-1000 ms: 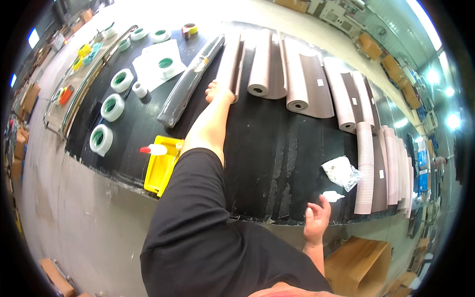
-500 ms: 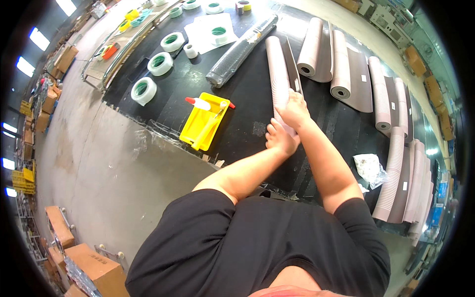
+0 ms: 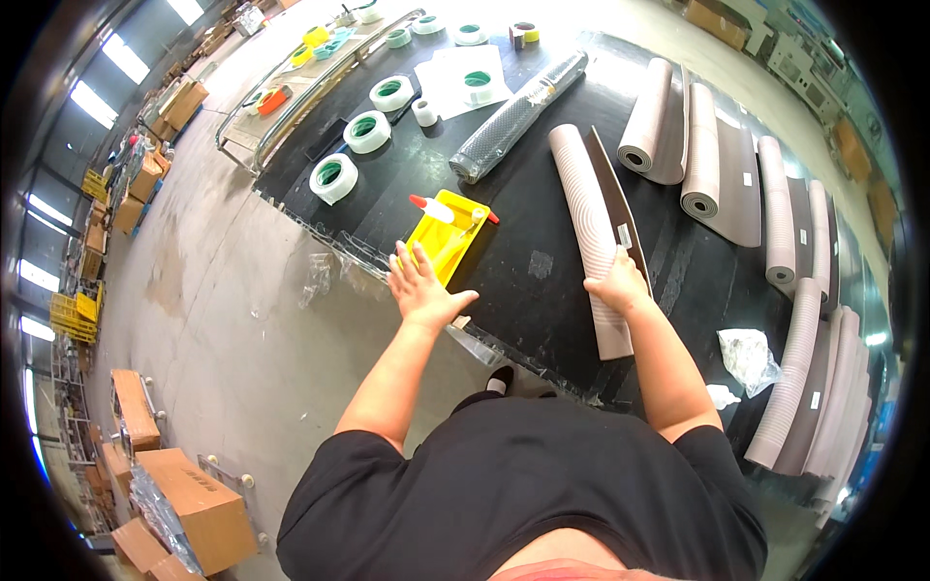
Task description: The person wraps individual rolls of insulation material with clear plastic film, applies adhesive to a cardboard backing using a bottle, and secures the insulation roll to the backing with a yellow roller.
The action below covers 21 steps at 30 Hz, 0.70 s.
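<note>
A pinkish-beige ribbed mat (image 3: 581,208), mostly rolled up with a darker flap loose along its right side, lies on the black table. My right hand (image 3: 620,286) grips it near its close end, thumb across the roll and fingers at the flap, beside a small white label. Fingers spread and holding nothing, my left hand (image 3: 426,295) hovers at the table's front edge. Just beyond it is a yellow tray (image 3: 452,257), partly covered by its fingertips. In the tray lie a white bottle with a red tip (image 3: 438,210) and a yellow-handled tool.
Several similar rolled mats (image 3: 699,155) line the table's right side. A crumpled plastic bag (image 3: 747,360) lies nearer me. Tape rolls (image 3: 367,132), white paper and a plastic-wrapped roll (image 3: 518,118) occupy the far left. Cardboard boxes (image 3: 199,504) stand on the floor at left.
My left hand has let go of the rolled mat and swung left towards the yellow tray, opening. My right hand still holds the mat, which now sits closer to the front edge.
</note>
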Tool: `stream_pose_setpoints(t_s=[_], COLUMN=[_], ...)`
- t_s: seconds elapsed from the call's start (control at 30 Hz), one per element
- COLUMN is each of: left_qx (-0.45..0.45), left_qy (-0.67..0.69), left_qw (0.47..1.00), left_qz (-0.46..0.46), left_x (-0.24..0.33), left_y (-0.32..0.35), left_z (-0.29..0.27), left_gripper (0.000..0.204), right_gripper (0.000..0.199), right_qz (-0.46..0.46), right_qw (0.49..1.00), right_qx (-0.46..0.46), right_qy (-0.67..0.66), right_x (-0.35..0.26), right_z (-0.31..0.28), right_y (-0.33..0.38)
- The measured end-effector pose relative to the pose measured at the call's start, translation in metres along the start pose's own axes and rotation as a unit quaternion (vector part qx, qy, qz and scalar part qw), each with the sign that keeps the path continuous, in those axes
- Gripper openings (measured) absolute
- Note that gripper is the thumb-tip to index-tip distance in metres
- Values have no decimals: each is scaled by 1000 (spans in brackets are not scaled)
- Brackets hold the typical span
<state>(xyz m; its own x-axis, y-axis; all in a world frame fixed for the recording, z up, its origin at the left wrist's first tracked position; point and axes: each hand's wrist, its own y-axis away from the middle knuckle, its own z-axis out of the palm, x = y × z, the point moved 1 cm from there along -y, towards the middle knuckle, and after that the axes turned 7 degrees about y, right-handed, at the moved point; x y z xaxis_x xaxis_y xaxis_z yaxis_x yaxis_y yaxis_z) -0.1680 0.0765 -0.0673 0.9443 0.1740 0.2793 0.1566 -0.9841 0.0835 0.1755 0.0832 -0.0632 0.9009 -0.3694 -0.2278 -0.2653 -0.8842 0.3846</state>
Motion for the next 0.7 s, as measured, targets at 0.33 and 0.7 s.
stream_pose_setpoints(t_s=[0.33,0.7], left_qx=[-84,-45], left_qy=[-11,-54], left_qw=[990,989], left_qz=[-112,-133], left_x=[0,-54], left_y=[-45,-97], left_z=[-2,-27], left_gripper=[138,134], right_gripper=[105,92], right_qz=[-35,-77], right_qw=[999,997], right_qx=[-4,-17], right_qy=[31,5], right_x=[35,34], right_z=[14,6], right_y=[67,97])
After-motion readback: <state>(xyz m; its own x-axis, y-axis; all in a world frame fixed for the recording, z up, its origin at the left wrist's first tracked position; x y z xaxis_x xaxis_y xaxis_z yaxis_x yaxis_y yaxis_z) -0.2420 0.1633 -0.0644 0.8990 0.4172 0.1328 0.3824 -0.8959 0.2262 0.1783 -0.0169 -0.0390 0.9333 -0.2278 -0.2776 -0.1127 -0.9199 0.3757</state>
